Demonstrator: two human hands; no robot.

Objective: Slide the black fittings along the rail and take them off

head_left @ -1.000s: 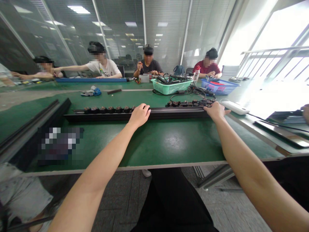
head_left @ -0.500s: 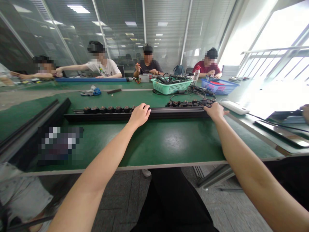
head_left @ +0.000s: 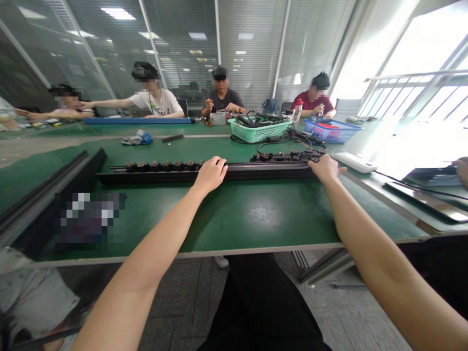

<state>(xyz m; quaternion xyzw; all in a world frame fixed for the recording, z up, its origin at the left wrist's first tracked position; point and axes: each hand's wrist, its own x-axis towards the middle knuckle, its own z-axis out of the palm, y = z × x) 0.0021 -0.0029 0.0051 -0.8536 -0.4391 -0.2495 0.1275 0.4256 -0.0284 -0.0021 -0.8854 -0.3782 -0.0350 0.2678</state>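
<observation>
A long black metal channel [head_left: 270, 174] lies across the green table in front of me. My left hand [head_left: 212, 173] is closed over the channel near its middle, with the fingers curled over its far edge. Near the right end, my right hand [head_left: 326, 168] grips the same channel, its thumb pointing to the right. A row of small black socket-like modules [head_left: 167, 166] sits along the channel to the left of my left hand. More dark modules with cables [head_left: 285, 156] lie just behind the channel, between my hands.
Green basket [head_left: 258, 131] and blue basket [head_left: 331, 134] stand farther back. A white power strip [head_left: 354, 161] lies to the right. More black channels [head_left: 54, 195] and a blurred-out dark item [head_left: 89, 219] are on the left. Several people sit across the table; another person's hand [head_left: 462, 170] is at far right.
Both hands stay on the black channel in the same places. The view shifts very slightly, and the person across in the dark shirt has raised their head a little.
</observation>
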